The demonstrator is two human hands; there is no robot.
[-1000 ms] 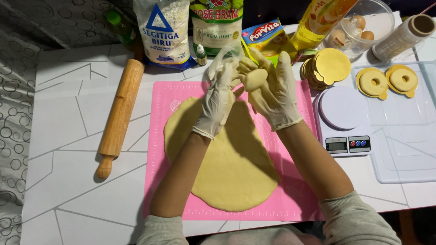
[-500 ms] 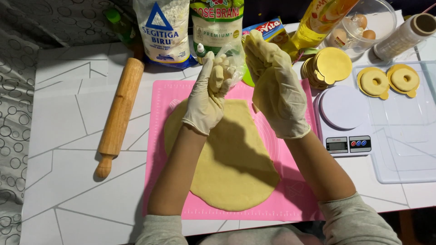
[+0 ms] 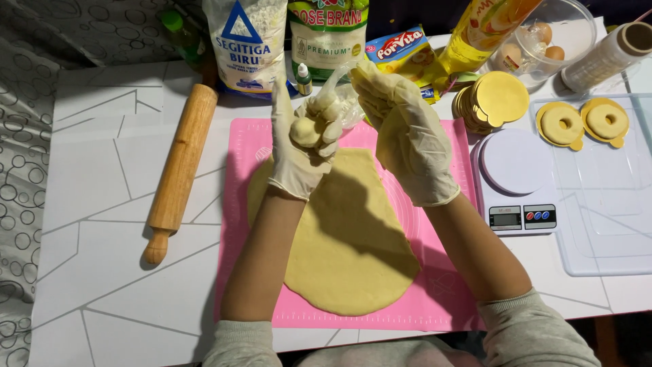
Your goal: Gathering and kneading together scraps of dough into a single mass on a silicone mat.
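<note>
Both my hands wear thin white gloves and are raised over a large rolled sheet of yellow dough (image 3: 346, 258), which lies on a pink silicone mat (image 3: 445, 285). My left hand (image 3: 299, 156) is curled around a small dough ball (image 3: 305, 132). My right hand (image 3: 414, 146) has its back turned to the camera and cups a flat yellow dough piece (image 3: 388, 146) against its palm. The fingertips of both hands meet at a crumpled clear plastic bag (image 3: 337, 81).
A wooden rolling pin (image 3: 180, 170) lies left of the mat. A white kitchen scale (image 3: 516, 180) and a clear tray (image 3: 611, 217) with two dough rings on gold boards (image 3: 560, 124) are to the right. Flour bags (image 3: 248, 44), a stack of gold boards (image 3: 492, 102) and a bowl of eggs (image 3: 547, 37) line the back.
My hands have moved apart and up. The left hand has closed its dough into a ball, and the right hand has turned its back toward the camera.
</note>
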